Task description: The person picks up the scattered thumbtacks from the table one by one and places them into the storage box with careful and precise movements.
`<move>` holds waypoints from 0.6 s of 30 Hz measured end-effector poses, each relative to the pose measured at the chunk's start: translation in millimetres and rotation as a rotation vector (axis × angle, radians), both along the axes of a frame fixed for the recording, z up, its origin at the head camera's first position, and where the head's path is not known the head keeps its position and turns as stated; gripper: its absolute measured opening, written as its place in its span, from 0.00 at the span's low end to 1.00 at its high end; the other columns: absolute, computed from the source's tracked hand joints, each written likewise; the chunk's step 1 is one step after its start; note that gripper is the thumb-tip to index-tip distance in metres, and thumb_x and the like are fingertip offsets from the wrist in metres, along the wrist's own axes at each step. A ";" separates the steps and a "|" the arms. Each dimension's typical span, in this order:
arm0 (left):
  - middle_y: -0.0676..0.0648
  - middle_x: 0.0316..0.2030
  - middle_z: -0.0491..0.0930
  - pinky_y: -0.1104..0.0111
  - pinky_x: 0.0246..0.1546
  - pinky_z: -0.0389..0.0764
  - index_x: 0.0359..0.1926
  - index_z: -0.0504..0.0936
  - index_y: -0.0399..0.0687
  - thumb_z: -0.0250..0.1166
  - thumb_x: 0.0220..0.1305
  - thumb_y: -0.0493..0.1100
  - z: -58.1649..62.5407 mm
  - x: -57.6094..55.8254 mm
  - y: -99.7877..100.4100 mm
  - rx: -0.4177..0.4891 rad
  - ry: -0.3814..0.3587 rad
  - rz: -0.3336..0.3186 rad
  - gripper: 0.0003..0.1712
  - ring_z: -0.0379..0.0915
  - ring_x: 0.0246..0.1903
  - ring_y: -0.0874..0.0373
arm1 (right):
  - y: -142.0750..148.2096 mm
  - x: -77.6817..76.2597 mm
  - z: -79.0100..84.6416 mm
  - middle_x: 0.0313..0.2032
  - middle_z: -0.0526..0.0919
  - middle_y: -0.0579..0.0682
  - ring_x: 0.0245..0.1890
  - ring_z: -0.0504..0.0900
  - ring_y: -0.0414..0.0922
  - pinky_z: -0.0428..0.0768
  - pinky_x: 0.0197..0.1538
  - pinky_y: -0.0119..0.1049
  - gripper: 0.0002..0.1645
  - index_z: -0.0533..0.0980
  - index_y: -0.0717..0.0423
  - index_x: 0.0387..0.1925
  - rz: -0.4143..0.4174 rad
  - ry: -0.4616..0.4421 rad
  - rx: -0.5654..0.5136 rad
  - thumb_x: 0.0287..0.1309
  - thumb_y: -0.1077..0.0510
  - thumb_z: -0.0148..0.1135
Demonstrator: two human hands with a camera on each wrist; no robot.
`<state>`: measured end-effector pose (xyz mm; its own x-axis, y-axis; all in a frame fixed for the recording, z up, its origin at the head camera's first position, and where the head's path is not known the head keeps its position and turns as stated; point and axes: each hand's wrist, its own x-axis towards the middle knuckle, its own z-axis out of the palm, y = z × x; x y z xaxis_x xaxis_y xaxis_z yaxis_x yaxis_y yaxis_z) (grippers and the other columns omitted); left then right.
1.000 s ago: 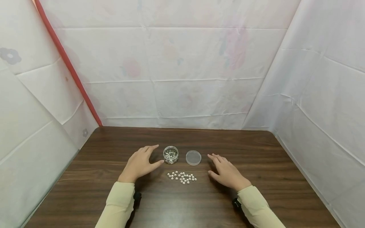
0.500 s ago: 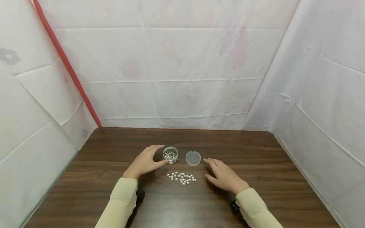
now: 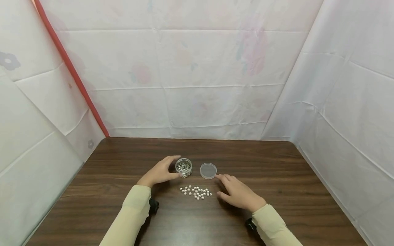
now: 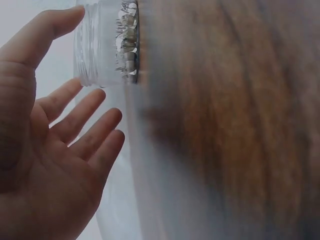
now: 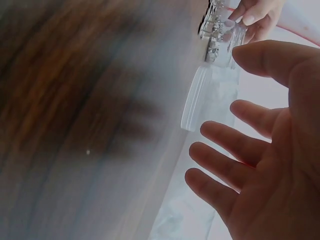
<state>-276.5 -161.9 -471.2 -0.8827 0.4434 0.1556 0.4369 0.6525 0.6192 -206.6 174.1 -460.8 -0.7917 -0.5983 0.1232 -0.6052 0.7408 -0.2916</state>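
The see-through jar [image 4: 105, 50] stands upright and uncovered just off the fingertips of the left hand [image 3: 160, 172], between its thumb and forefinger. That hand is set wide; whether its thumb touches the jar is hard to tell. The jar looks stiff, probably light plastic, with smooth walls that could slip, and the small shiny pieces [image 3: 183, 167] inside would likely spill if it tipped. The best hold seems to be thumb and fingers on opposite sides, low on the wall.

The lid [image 3: 208, 171] lies flat just beyond the forefinger of the right hand [image 3: 240, 193], whose fingers are spread and grip nothing; contact there is unclear. It looks thin, light and rigid, best pinched by its edge. Between the two hands, nearer the body, loose pearly beads [image 3: 197, 194] lie scattered; they look hard, slick and apt to roll, so fingertips suit them.

The surface [image 3: 197, 222] under both hands is dark wood-grain with a dull sheen. Beyond the hands hangs a creased pale floral sheet [image 3: 197, 68]; a red strip [image 3: 70, 68] slants down on the left hand's side.
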 end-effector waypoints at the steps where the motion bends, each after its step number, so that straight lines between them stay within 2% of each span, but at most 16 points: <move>1: 0.46 0.59 0.69 0.47 0.58 0.69 0.66 0.63 0.48 0.70 0.50 0.58 -0.7 -1.3 0.2 0.012 -0.012 -0.005 0.45 0.62 0.59 0.52 | -0.3 0.3 -0.1 0.61 0.69 0.52 0.59 0.66 0.47 0.73 0.58 0.50 0.36 0.60 0.54 0.67 0.002 -0.002 0.002 0.62 0.46 0.56; 7: 0.44 0.56 0.73 0.51 0.55 0.73 0.66 0.63 0.46 0.74 0.47 0.52 -5.7 -8.0 2.7 0.111 -0.087 -0.045 0.47 0.68 0.54 0.53 | -1.5 2.9 -0.1 0.59 0.70 0.51 0.58 0.67 0.46 0.74 0.57 0.49 0.35 0.61 0.54 0.66 0.018 0.008 0.003 0.62 0.47 0.56; 12: 0.47 0.56 0.72 0.50 0.54 0.74 0.67 0.63 0.48 0.74 0.47 0.50 -8.4 -10.3 6.3 0.159 -0.140 -0.031 0.47 0.68 0.54 0.54 | -2.7 4.5 1.0 0.58 0.71 0.52 0.58 0.68 0.46 0.75 0.57 0.49 0.35 0.61 0.54 0.66 0.026 0.009 0.002 0.62 0.47 0.57; 18: 0.46 0.57 0.72 0.51 0.55 0.73 0.66 0.63 0.48 0.75 0.46 0.48 -9.0 -12.4 11.6 0.198 -0.188 -0.045 0.47 0.67 0.55 0.54 | -4.7 6.5 2.9 0.58 0.72 0.51 0.57 0.68 0.45 0.74 0.57 0.48 0.34 0.61 0.53 0.66 0.027 0.005 0.014 0.61 0.47 0.57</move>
<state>-288.9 -150.3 -480.1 -0.8846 0.4597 0.0784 0.3279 0.4935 0.8056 -200.1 169.4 -457.9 -0.7745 -0.6213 0.1188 -0.6266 0.7279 -0.2786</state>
